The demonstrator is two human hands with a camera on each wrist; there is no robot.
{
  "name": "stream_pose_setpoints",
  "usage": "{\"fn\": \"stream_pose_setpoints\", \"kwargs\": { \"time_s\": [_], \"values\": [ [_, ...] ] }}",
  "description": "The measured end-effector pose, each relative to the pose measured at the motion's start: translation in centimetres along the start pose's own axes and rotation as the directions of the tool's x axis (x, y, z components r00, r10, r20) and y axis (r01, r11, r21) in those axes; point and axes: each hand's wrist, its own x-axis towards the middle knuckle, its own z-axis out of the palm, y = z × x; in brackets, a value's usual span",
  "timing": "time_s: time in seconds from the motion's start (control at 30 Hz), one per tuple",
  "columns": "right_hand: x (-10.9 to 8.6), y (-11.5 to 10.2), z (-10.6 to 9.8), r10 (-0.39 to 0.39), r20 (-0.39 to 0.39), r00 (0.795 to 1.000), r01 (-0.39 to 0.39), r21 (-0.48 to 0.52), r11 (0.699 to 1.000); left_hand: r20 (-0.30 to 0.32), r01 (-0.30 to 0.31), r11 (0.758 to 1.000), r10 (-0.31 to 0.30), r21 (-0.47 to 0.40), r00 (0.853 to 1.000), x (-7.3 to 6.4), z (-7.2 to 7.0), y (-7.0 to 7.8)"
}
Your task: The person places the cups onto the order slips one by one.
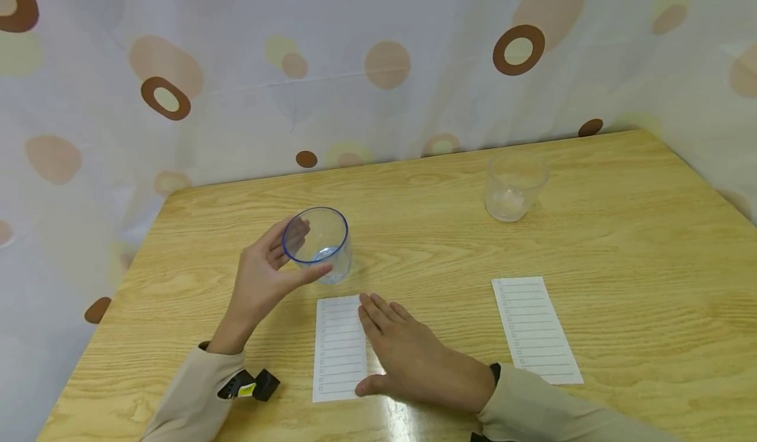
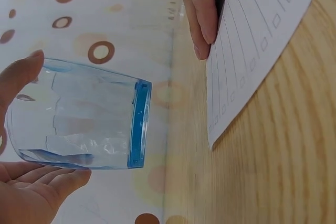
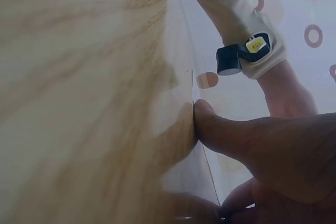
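Left hand (image 1: pixel 257 284) clamped round blue-rimmed cup (image 1: pixel 322 248), above counter (image 1: pixel 426 251), not yet set down; right hand (image 1: pixel 405 353) straight-fingered on left lined sheet (image 1: pixel 340 350) (already flat); clear cup (image 1: pixel 514 192) already standing.

The head view looks forward and down across the table (image 1: pixel 426 251) — both wrist views lie sideways, the left close to the cup (image 2: pixel 84 116), the right low along the table, facing the left sleeve (image 3: pixel 228 11) — and head and left wrist share the cup
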Motion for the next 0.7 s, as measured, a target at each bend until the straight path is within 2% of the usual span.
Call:
{"fn": "stream_pose_setpoints", "kwargs": {
  "time_s": [0.3,0.7],
  "values": [
    [0.0,0.0,0.0,0.004,-0.01,1.0,-0.004,0.015,1.0,0.008,0.012,1.0,-0.012,-0.011,1.0,-1.8,-0.5,0.1],
    [0.0,-0.1,0.1,0.019,-0.029,0.999,-0.018,0.032,0.999,0.034,-0.017,1.0,0.018,-0.016,0.999,-4.9,-0.4,1.1]
  ]
}}
